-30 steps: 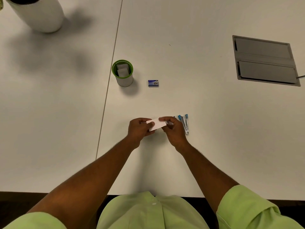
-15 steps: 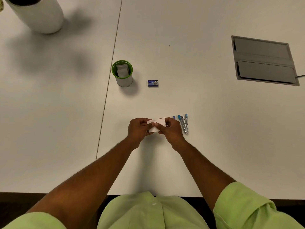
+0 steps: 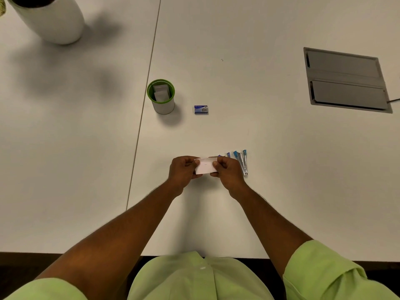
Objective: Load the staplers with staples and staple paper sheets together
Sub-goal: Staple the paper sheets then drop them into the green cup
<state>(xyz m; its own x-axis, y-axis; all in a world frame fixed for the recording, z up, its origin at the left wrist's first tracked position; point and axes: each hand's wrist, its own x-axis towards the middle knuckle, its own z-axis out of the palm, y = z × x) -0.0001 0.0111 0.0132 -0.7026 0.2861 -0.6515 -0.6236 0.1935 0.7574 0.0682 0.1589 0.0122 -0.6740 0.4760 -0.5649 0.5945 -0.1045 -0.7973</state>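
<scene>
**Two hands hold one small paper slip above the table**

Both hands meet over the white table (image 3: 281, 169), close to the person's body. The left hand (image 3: 183, 171) pinches the left end of a small white paper slip (image 3: 205, 166) between thumb and fingers, and the right hand (image 3: 228, 173) pinches the right end in the same way. The slip faces the camera, and a short dark mark, like a staple, is visible near its middle.

Just beside the right hand, on its right side, lie small staplers (image 3: 242, 162) with blue ends and metal bodies, side by side on the table. How many there are I cannot tell, because the hand hides part of them.

Further away from the person, a little blue staple box (image 3: 201, 110) lies flat on the table. To the left of it stands a green-rimmed cup (image 3: 161, 97) with more white paper pieces standing inside. The cup is near the seam between two table panels.

At the far left corner stands a big white vase (image 3: 54, 20). At the far right, a grey cable hatch (image 3: 346, 81) is set into the table surface. The person wears light green sleeves (image 3: 324, 273).
</scene>
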